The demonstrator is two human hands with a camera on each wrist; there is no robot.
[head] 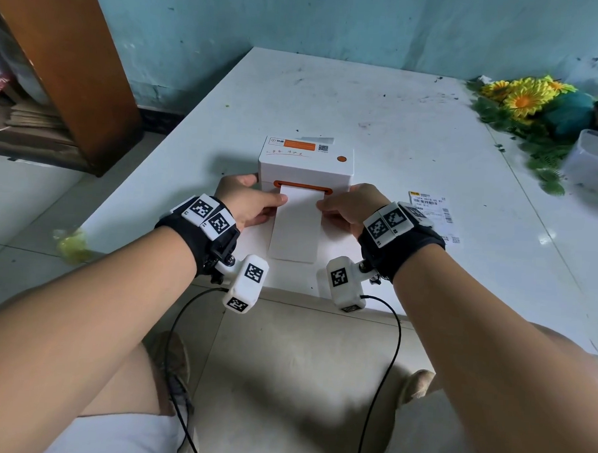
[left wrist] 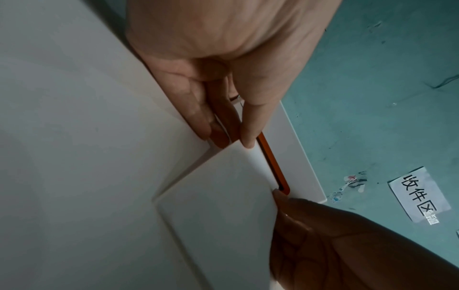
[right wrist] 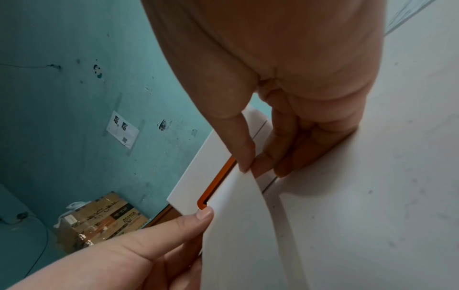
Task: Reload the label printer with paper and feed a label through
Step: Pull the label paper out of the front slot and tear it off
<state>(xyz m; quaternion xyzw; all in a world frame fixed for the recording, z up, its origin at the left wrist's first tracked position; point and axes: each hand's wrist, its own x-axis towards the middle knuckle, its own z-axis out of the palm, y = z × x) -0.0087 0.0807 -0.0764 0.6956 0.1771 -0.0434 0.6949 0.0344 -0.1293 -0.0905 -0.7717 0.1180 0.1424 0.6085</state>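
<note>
At desk (head: 383,102) centre, label printer (head: 306,164) slot faces 6 o'clock; paper strip (head: 297,226) runs 12-to-6, left hand (head: 248,203) and right hand (head: 350,208) pinching its edges.

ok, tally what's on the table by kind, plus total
Label printer: 1
Blank label strip out of the slot, pinched by left hand and right hand: 1
Printed shipping label: 1
Artificial flower bunch: 1
Clear plastic container: 1
Total: 5
</note>
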